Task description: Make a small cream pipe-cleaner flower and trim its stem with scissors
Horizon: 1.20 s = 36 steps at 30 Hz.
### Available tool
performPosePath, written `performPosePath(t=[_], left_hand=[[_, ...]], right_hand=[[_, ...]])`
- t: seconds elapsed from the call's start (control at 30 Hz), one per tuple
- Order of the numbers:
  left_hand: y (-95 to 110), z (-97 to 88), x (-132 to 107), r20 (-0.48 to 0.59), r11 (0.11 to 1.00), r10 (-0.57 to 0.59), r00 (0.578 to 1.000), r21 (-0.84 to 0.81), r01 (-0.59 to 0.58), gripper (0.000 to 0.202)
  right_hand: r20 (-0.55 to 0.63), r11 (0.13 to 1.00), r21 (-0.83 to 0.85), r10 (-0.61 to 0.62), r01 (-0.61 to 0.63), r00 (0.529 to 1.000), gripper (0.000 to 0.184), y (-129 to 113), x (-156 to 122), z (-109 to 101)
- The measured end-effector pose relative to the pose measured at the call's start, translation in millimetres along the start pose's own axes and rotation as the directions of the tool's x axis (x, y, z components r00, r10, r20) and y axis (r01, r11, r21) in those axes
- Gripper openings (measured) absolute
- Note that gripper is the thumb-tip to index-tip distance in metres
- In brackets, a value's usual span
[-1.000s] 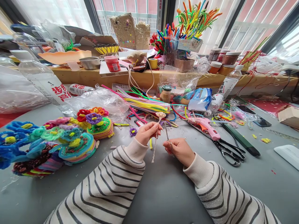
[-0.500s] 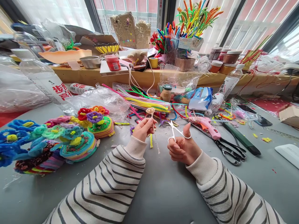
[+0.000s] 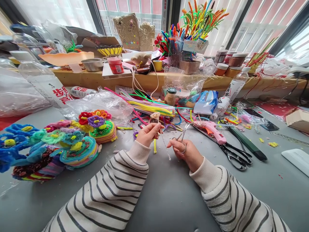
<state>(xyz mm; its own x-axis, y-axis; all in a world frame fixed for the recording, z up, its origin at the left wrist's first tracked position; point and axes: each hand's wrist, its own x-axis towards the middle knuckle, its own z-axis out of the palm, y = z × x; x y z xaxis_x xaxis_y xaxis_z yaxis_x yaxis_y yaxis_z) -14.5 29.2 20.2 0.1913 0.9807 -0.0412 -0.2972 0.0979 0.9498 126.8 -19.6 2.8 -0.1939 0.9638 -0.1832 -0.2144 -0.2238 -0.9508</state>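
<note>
My left hand [image 3: 149, 133] is closed in a pinch on a small cream-coloured flower [image 3: 155, 116] with a thin, pale stem [image 3: 166, 149] that dangles below the fingers. To the right, my right hand [image 3: 187, 150] has its fingers through the handles of small silver scissors [image 3: 182, 134]. The scissor blades point up and away from me, and the hand is a short way from the stem's lower end. A short yellow pipe cleaner piece [image 3: 154, 146] lies on the table just beyond the stem.
Pipe-cleaner flowers [image 3: 72, 138] stand at the left. A pink glue gun [image 3: 212, 130], black scissors [image 3: 238, 156] and a green cutter [image 3: 251, 146] lie at the right. A bundle of pipe cleaners [image 3: 152, 108] and a small jar [image 3: 171, 96] are behind my hands.
My right hand has turned over, palm down, with the scissors swinging to point up and right. The thumb has come down, and the flower's stem now slants further right.
</note>
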Motion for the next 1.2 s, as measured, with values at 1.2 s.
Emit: performPosePath(t=[1.2], left_hand=[[11.9,7.1,-6.1,-0.043,0.938,-0.205,0.978,-0.292,0.184,0.015]], right_hand=[[0.541,0.814,-0.455,-0.07,0.361,0.838,0.079,0.6,-9.3,4.6]])
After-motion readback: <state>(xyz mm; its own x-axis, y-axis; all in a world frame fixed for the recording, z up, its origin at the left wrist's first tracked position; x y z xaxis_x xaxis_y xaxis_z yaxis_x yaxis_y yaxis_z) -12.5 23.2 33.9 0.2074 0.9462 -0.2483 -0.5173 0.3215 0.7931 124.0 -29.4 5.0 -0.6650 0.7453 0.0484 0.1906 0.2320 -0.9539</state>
